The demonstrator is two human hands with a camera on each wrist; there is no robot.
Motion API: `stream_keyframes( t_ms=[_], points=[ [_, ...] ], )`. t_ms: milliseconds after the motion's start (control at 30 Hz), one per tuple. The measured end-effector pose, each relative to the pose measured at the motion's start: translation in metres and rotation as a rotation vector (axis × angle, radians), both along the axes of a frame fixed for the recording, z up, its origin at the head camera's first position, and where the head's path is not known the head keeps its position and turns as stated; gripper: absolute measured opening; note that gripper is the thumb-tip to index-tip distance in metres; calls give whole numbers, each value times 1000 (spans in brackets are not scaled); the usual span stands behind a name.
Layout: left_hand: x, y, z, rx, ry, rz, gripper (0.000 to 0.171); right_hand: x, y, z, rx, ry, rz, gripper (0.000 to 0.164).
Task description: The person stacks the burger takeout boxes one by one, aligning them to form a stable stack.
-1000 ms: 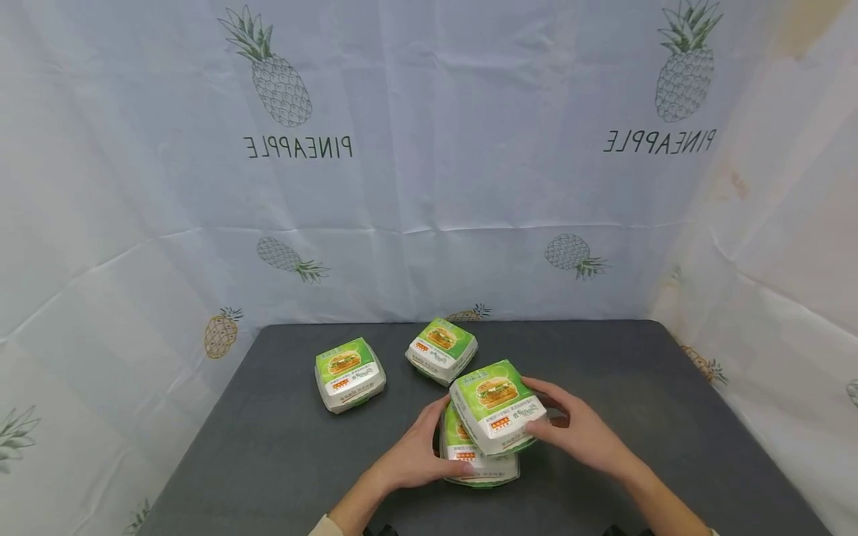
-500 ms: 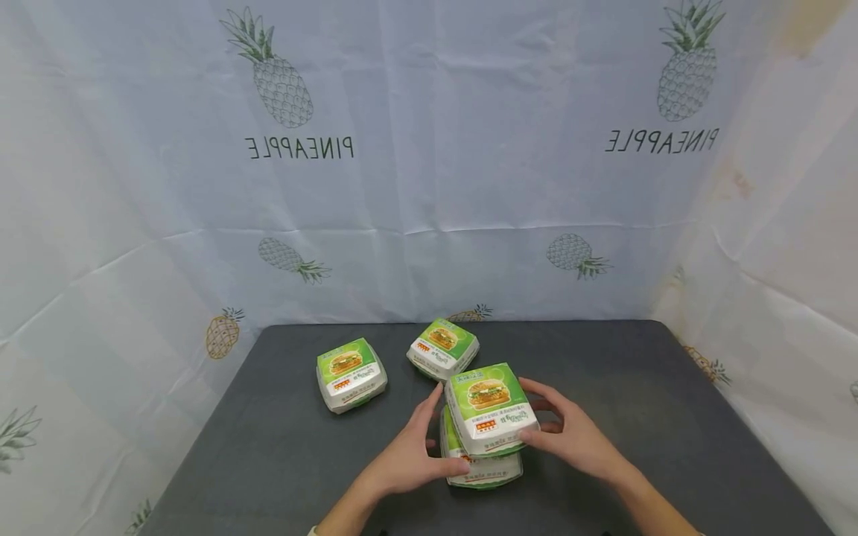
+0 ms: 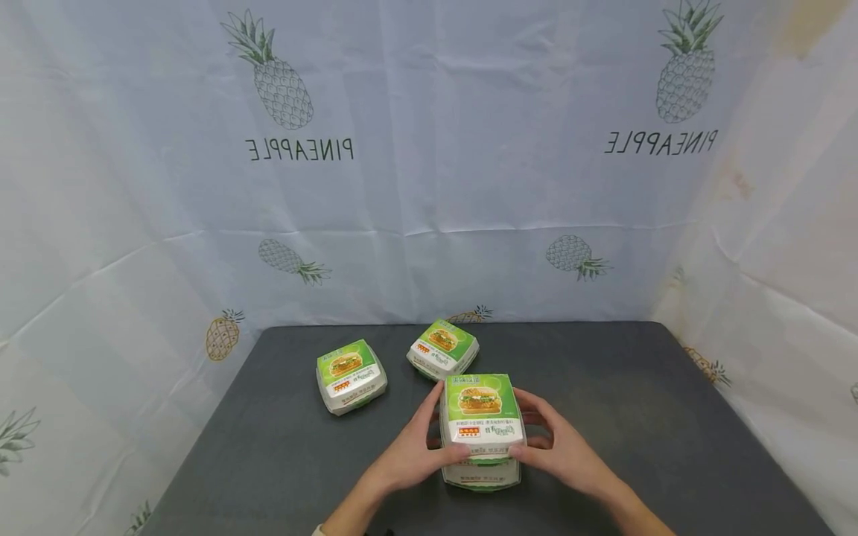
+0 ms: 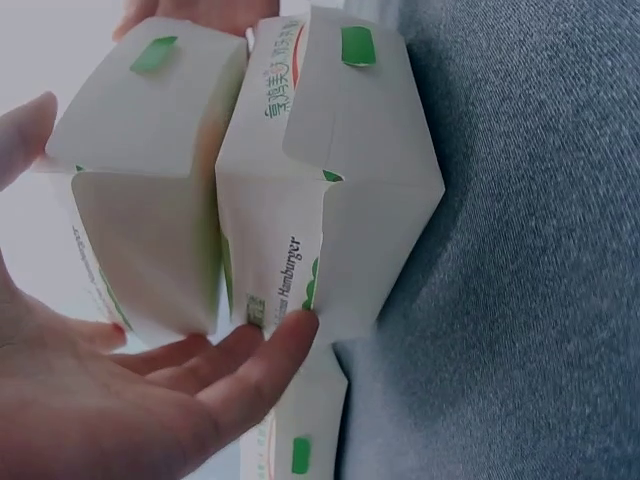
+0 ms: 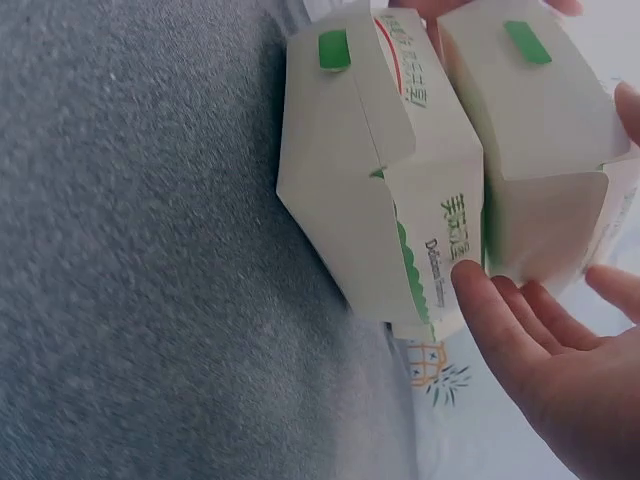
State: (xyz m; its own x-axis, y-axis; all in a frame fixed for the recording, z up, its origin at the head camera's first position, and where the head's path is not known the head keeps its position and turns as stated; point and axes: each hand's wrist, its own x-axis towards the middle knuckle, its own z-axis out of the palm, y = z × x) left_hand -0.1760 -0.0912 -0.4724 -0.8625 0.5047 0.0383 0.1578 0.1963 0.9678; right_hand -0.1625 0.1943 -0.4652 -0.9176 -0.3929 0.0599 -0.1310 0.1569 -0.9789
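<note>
Two white-and-green hamburger boxes are stacked near the front of the dark table. The upper box [image 3: 484, 408] sits squarely over the lower box [image 3: 481, 477], which shows mostly along its front side. My left hand [image 3: 410, 452] grips the stack's left side, its thumb at the upper box's front corner. In the left wrist view, its fingertips [image 4: 293, 335] reach across to the lower box. From the right, my right hand [image 3: 566, 447] holds the upper box, thumb at the front corner and fingers along the side. One of its fingertips [image 5: 470, 278] meets the lower box in the right wrist view.
Behind the stack lies another hamburger box [image 3: 442, 348], turned at an angle. A further box [image 3: 351, 377] sits to the left of it. The dark tabletop [image 3: 268, 476] ends at a white pineapple-print curtain [image 3: 429, 186] at the back and sides.
The upper box has shifted slightly left and towards me, and turned to line up with the lower one. My right hand moved left with it; my left thumb now touches the upper box.
</note>
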Motion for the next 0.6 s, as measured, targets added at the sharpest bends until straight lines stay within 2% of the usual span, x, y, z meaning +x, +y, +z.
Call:
stream_keyframes(
  t_ms=[300, 600],
  points=[
    [-3, -5, -1, -11, 4, -42, 101, 4, -5, -5, -9, 6, -38, 77],
    [-5, -6, 0, -20, 12, -59, 102, 5, -3, -5, 8, 1, -35, 81]
  ],
)
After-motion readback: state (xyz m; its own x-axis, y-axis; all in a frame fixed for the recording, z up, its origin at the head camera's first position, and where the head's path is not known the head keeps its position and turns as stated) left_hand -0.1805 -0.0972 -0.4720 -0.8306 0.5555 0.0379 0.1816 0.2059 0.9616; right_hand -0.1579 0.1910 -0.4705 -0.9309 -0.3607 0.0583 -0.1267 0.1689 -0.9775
